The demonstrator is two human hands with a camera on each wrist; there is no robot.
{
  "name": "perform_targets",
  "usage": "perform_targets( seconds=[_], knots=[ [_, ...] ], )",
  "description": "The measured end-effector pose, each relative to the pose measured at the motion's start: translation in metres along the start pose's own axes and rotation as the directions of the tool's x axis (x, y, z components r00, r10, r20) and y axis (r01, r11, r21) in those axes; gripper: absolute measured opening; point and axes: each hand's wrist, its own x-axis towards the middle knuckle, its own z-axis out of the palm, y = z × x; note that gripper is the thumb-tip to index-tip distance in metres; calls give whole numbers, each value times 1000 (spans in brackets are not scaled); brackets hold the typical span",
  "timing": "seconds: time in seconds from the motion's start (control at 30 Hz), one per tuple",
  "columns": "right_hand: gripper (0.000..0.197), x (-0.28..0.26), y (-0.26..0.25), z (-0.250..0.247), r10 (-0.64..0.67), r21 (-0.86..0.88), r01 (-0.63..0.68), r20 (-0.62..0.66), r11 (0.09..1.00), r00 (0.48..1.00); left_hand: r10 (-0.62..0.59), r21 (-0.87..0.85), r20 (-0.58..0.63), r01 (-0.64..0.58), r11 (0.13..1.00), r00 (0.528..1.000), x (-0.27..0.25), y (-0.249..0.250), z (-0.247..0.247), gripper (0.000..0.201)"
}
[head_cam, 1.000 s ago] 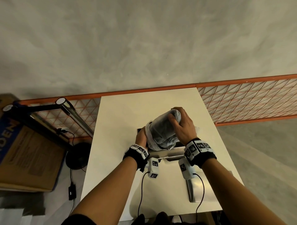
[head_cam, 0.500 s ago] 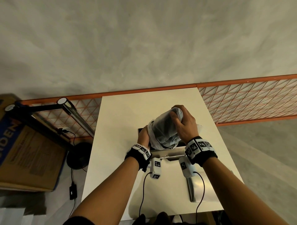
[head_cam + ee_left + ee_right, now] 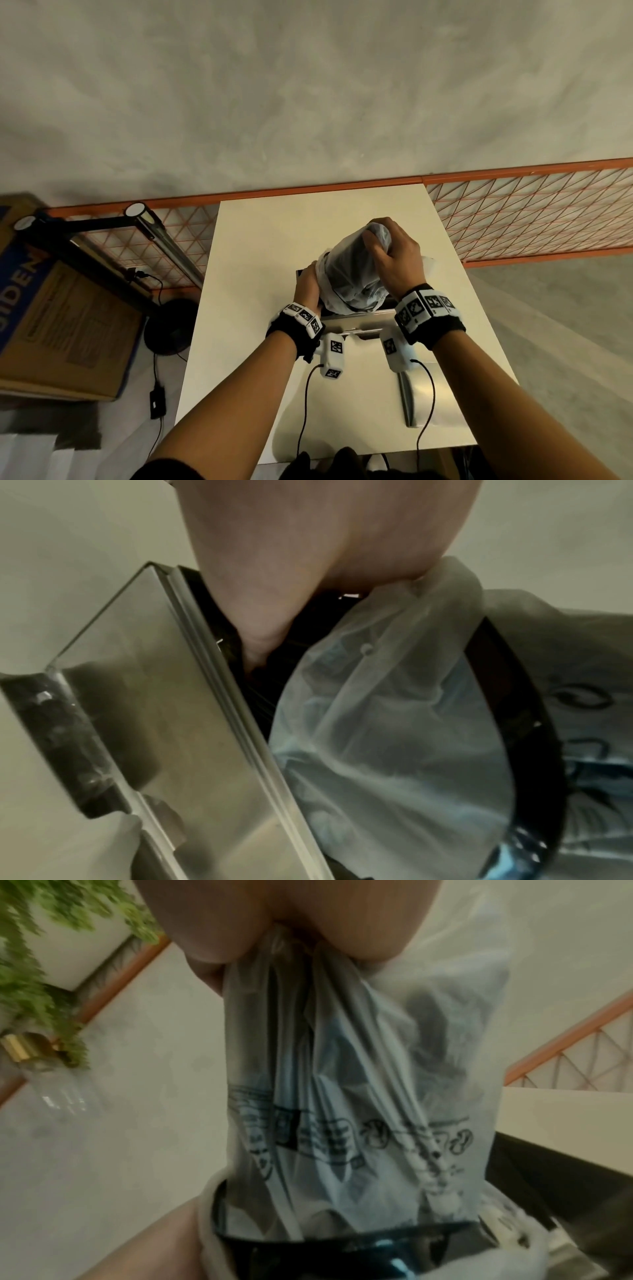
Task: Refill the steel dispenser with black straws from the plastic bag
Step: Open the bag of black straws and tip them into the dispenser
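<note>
Plastic bag (image 3: 352, 274) upended over the steel dispenser (image 3: 164, 696) on the bench (image 3: 253, 260); right hand (image 3: 394, 263) clamped on its top, left hand (image 3: 308, 284) half hidden, its grip unreadable; straws only dark blur.

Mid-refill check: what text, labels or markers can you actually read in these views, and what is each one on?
"IDEN": partial white lettering on the cardboard box, its start cut off.
Smaller print on the box: too small to read.
Black print on the plastic bag: blurred, unreadable.
Wristbands and wrist cameras: black-and-white square markers, no words.
</note>
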Motion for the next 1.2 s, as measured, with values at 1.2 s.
perform_targets(
  seconds=[1.2],
  knots=[
    [34, -14, 39, 12, 309, -37, -307, 96, 951, 946, 17, 282, 115, -49, 958, 993, 66, -36, -18, 63]
  ],
)
